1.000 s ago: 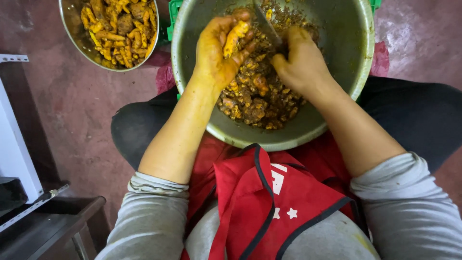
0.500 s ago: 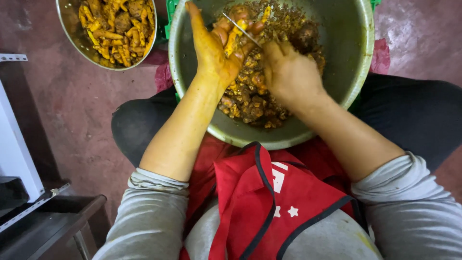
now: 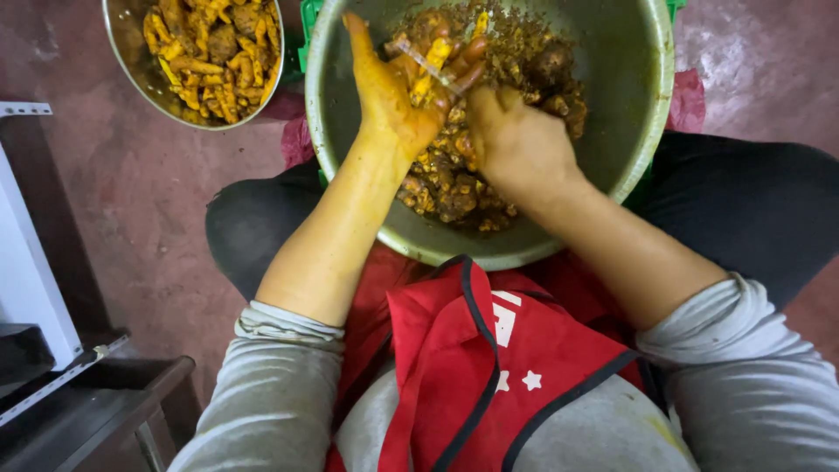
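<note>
My left hand (image 3: 393, 92), stained yellow, holds an orange-yellow piece of turmeric root (image 3: 434, 61) over a large metal bowl (image 3: 629, 105). My right hand (image 3: 516, 140) grips a small knife, and its thin blade (image 3: 424, 61) lies across the root. The bowl rests on my lap and holds a heap of brown unpeeled roots and peelings (image 3: 454, 188).
A smaller metal bowl (image 3: 131, 65) of peeled yellow-orange roots (image 3: 205, 48) stands on the reddish floor at the upper left. A white and grey metal frame (image 3: 44, 306) is at the left edge. I wear a red apron (image 3: 489, 358) and grey sleeves.
My view has shifted a little, so the bowls sit lower in the picture. My left hand has turned and lifted the root, and the knife blade has slid along it.
</note>
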